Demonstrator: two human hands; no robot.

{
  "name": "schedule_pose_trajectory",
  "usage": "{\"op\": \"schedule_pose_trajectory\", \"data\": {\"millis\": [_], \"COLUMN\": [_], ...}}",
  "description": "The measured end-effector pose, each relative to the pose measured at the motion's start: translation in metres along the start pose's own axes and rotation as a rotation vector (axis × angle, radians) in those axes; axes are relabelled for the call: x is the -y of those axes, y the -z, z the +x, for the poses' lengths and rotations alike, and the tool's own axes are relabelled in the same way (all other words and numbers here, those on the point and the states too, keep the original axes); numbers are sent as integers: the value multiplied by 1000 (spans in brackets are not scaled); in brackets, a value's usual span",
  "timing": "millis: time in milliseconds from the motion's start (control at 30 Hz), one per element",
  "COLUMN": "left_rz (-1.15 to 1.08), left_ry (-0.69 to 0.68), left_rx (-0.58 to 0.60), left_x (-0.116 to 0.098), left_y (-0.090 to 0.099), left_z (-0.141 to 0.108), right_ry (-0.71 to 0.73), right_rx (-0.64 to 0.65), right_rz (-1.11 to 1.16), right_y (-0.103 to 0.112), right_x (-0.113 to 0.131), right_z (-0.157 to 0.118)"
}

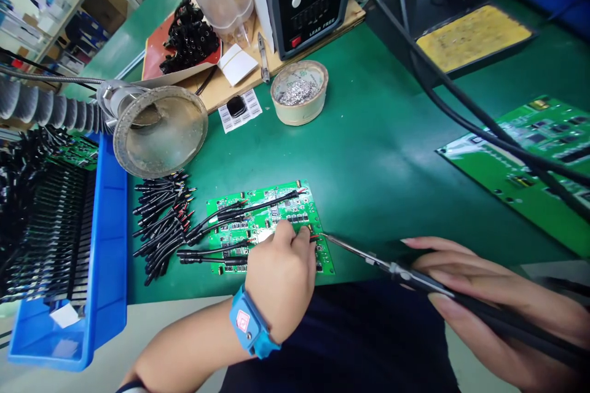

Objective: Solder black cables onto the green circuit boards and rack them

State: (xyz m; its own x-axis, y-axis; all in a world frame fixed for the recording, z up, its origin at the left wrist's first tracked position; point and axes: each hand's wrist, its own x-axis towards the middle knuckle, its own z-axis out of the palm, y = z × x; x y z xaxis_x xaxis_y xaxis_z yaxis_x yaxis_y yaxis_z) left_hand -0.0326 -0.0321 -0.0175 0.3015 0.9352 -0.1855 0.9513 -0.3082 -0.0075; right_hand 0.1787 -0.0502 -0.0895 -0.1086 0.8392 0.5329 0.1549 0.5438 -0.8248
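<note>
A green circuit board (284, 209) lies on the bench with several black cables (262, 204) across it. My left hand (282, 276), in a blue wrist strap (251, 322), reaches over the board's right half. Its fingers are closed on a black cable whose red wire end (314, 237) shows past the fingertips; the grip itself is partly hidden. In my right hand (488, 295) is a soldering iron (396, 270), held like a pen. The iron's tip is at the board's right edge, close to that wire end; whether they touch I cannot tell.
Loose black cables (163, 224) are heaped left of the board, beside a blue bin (108, 221) of boards. Behind stand a fume-extractor funnel (161, 132), a solder-scrap tub (299, 112) and a soldering station (306, 6) reading 370. Dark cords (461, 89) cross above another green board (530, 153).
</note>
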Motion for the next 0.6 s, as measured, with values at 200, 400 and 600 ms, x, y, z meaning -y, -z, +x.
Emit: {"op": "schedule_pose_trajectory", "data": {"millis": [200,400,600], "left_rz": [-5,3,1], "left_ry": [-35,-50,-49], "left_rx": [-54,-63,-39], "left_x": [3,2,2], "left_y": [-3,-6,-4], "left_z": [-1,-2,1], "right_ry": [-2,9,7], "right_rx": [49,59,13], "right_rz": [6,8,-15], "right_y": [-2,-2,-2], "right_x": [4,3,1], "right_z": [8,5,3]}}
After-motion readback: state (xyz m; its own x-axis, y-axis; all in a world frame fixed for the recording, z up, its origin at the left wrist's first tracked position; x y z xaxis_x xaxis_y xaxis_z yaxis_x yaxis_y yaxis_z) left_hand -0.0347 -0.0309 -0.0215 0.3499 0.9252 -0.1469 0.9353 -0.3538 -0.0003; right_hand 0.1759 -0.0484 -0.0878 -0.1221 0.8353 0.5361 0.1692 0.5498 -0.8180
